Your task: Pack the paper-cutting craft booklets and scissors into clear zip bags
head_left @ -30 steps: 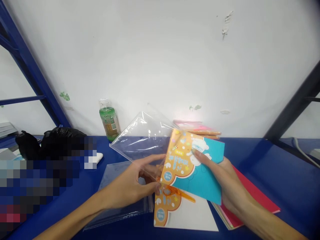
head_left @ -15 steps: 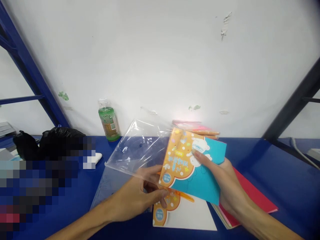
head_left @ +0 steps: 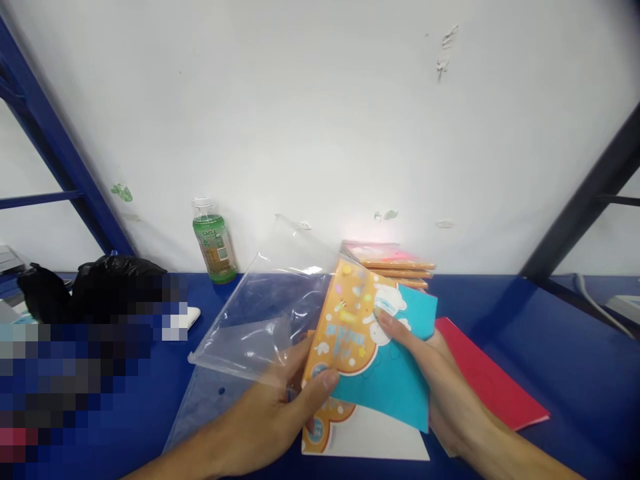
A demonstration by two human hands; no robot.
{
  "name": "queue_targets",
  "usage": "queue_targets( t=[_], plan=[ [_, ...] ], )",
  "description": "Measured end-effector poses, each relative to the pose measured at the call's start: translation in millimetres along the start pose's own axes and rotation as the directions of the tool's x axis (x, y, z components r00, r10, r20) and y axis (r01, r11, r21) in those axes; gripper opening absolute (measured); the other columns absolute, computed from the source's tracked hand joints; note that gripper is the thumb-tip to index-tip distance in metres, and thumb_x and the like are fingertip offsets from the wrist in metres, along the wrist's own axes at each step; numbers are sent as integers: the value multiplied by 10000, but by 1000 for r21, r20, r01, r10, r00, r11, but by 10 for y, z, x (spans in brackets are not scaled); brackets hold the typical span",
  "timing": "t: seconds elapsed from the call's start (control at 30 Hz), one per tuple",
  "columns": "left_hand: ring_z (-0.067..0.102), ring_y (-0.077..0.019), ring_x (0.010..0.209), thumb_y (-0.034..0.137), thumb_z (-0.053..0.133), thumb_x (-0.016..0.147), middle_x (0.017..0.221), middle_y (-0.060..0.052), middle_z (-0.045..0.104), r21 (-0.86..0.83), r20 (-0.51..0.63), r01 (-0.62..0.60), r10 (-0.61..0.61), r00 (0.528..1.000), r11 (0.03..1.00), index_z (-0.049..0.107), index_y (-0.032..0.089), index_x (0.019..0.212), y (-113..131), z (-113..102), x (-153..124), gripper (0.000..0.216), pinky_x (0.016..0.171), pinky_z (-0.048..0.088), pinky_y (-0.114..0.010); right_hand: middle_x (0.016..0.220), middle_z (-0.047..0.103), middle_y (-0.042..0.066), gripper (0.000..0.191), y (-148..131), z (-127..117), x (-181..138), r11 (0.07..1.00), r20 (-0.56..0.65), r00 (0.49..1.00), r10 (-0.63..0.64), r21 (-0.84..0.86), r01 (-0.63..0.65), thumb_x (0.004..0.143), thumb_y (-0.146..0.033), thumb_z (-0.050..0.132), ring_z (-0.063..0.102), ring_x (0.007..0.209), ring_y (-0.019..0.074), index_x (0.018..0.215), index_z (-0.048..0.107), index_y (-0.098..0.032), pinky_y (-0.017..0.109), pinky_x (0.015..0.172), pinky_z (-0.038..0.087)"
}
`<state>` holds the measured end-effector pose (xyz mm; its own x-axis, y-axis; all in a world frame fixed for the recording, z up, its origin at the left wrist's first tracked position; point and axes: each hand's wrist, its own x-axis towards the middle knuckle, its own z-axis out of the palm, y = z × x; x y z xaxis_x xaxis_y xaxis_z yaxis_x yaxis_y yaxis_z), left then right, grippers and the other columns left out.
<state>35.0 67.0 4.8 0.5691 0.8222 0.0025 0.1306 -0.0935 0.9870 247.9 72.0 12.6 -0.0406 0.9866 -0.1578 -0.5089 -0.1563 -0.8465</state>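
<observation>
A white wall (head_left: 310, 120) is seen at the back, and a blue table (head_left: 575, 353) is set against it. A clear plastic bag (head_left: 255, 313) is spread at a slant above the table's left part, its right edge met by an orange-and-blue pack (head_left: 373, 363). The pack is held askew over the middle of the table, its orange part turned toward the bag. To its right, red sheets (head_left: 485, 373) are laid on the table. Below it, a white-and-orange pack (head_left: 380, 430) is partly covered. By the right hand (head_left: 440, 373), the upper pack is gripped at its right side, the thumb laid across its front. By the left hand (head_left: 285, 413), its lower left corner is pinched under the thumb; whether the bag is pinched too cannot be told. Near the wall, orange-edged packs (head_left: 400, 263) are stacked, and a green bottle (head_left: 214, 247) is stood upright.
</observation>
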Motion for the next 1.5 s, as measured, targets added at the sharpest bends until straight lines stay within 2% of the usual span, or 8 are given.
queue_targets(
  t=[0.2, 0.3, 0.5, 0.67, 0.77, 1.0, 1.2, 1.5],
  plan=[
    [641, -152, 787, 600, 549, 950, 1030, -35, 678, -15, -27, 104, -105, 994, 994, 571, 269, 1312, 6, 43, 27, 491, 650, 550, -250, 1223, 772, 94, 689, 81, 18, -18, 984, -64, 991, 116, 144, -106, 821, -526, 786, 739, 1090, 356, 1428, 593, -264, 487, 928, 604],
    [673, -160, 818, 612, 570, 932, 1002, -19, 675, -25, -19, 148, -149, 989, 989, 571, 278, 1289, 2, 48, 27, 489, 666, 538, -239, 1233, 766, 107, 698, 121, 0, -33, 967, 37, 988, 150, 205, -154, 878, -659, 640, 716, 1135, 367, 1443, 590, -252, 508, 960, 577],
    [697, -182, 802, 610, 545, 935, 852, -15, 671, 95, -3, 125, -125, 992, 988, 628, 209, 711, 7, 13, -13, 467, 678, 529, -252, 1264, 753, 104, 637, 65, 42, -55, 985, 200, 979, 24, 165, -58, 965, -657, 484, 653, 1243, 351, 1455, 578, -260, 519, 1043, 500],
    [710, -201, 791, 574, 576, 935, 730, 4, 674, 108, -37, 103, -99, 994, 989, 731, 249, 864, 7, -12, -15, 367, 722, 559, -293, 1312, 728, 104, 615, 18, 22, -17, 988, 265, 964, 18, 145, -58, 974, -636, 485, 615, 1294, 336, 1455, 574, -263, 511, 1088, 454],
    [714, -206, 813, 590, 570, 932, 829, -13, 711, 91, -14, 113, -113, 994, 989, 743, 253, 852, -14, -25, -10, 387, 714, 568, -302, 1345, 708, 105, 656, 0, -2, 21, 991, 332, 941, 60, 93, -96, 949, -679, 496, 591, 1321, 333, 1462, 563, -275, 516, 1110, 426],
    [595, -110, 538, 460, 682, 902, 674, -15, 710, -166, -63, -16, 5, 998, 986, 751, 183, 855, -11, -149, 20, 289, 488, 487, -192, 1458, 625, 92, 560, -49, -22, 51, 990, 480, 870, 108, 27, -138, 986, -611, 507, 550, 1367, 301, 1413, 613, -265, 476, 1167, 363],
    [723, -163, 577, 390, 679, 878, 713, -91, 788, -468, 13, 44, -42, 999, 883, 779, 131, 962, 115, -273, 67, 290, 415, 465, -148, 1336, 712, 104, 585, -77, -104, 5, 984, 495, 863, 100, -176, -13, 721, -408, 898, 669, 1217, 310, 1253, 716, -246, 423, 1001, 537],
    [659, -116, 529, 405, 813, 776, 664, -44, 747, -448, 71, 79, -53, 996, 890, 803, 151, 946, 118, -345, 39, 306, 426, 505, -136, 948, 803, -37, 780, 30, -142, 146, 966, 466, 872, 148, -258, -26, 390, 11, 925, 751, 850, 216, 1086, 715, -273, 264, 663, 622]
  ],
)
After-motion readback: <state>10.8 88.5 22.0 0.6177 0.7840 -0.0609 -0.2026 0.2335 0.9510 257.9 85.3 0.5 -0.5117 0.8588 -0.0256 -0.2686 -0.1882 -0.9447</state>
